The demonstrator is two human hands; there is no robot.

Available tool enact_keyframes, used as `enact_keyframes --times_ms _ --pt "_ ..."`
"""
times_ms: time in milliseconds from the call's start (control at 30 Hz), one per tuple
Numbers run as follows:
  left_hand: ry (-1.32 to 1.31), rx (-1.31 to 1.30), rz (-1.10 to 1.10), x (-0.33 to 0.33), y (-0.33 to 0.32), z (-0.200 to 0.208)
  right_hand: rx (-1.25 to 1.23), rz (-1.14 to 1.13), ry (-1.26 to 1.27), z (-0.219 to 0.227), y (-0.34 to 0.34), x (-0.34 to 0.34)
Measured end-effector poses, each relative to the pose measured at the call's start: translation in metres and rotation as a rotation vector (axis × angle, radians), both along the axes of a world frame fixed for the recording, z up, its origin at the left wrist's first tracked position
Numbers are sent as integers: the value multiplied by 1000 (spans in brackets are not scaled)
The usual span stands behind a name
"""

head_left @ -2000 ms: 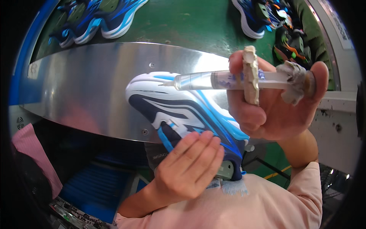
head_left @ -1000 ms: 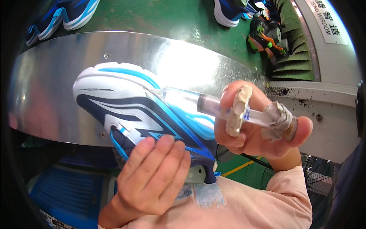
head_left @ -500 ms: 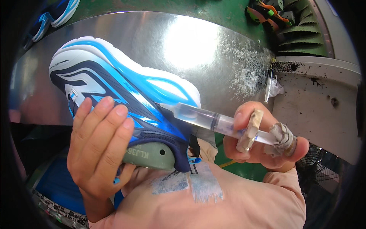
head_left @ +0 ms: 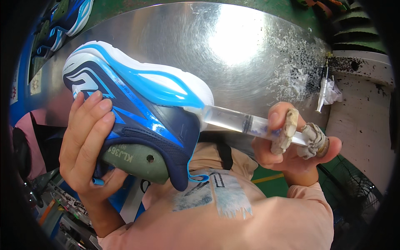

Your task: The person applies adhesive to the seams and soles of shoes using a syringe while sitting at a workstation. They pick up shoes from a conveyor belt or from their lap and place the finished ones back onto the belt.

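Note:
A blue, navy and white running shoe [head_left: 160, 93] is held on its side above the metal table, its sole facing away from me. A dark green shoe last [head_left: 135, 161] fills its opening. My left hand [head_left: 89, 143] supports the shoe from the left, fingers lying along its upper and thumb by the collar. With my right hand [head_left: 298, 164] I grip a clear syringe [head_left: 228, 118] partly filled with clear liquid; its flange and plunger end are wrapped in dirty whitish material. The syringe's front end is at the heel, by the sole edge, where its tip is hidden.
The shiny metal table [head_left: 183, 37] spreads behind the shoe, with dried white residue at its right. Another thin syringe [head_left: 322, 93] lies beside crumpled white material [head_left: 333, 91]. More blue-and-white shoes [head_left: 62, 27] stand at the far left. A black fan [head_left: 356, 183] is at the lower right.
The syringe's tip has moved from the side of the shoe to the back of the heel. The shoe has turned, showing more of its heel, and my left hand has shifted left with it.

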State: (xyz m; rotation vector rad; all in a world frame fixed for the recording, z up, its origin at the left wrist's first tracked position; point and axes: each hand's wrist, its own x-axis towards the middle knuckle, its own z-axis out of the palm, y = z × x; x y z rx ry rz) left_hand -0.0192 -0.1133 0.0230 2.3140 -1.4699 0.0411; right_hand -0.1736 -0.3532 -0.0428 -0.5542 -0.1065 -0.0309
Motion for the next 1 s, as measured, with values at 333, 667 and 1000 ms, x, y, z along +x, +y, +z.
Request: enact_keyframes --times_ms 333,667,1000 --pt "17 100 -2 3 -12 4 223 -44 54 -10 5 -16" --pt "-171 219 -445 42 -78 19 165 -126 469 11 24 -43" --pt "4 314 -34 1 -111 27 51 -418 418 11 26 -36"
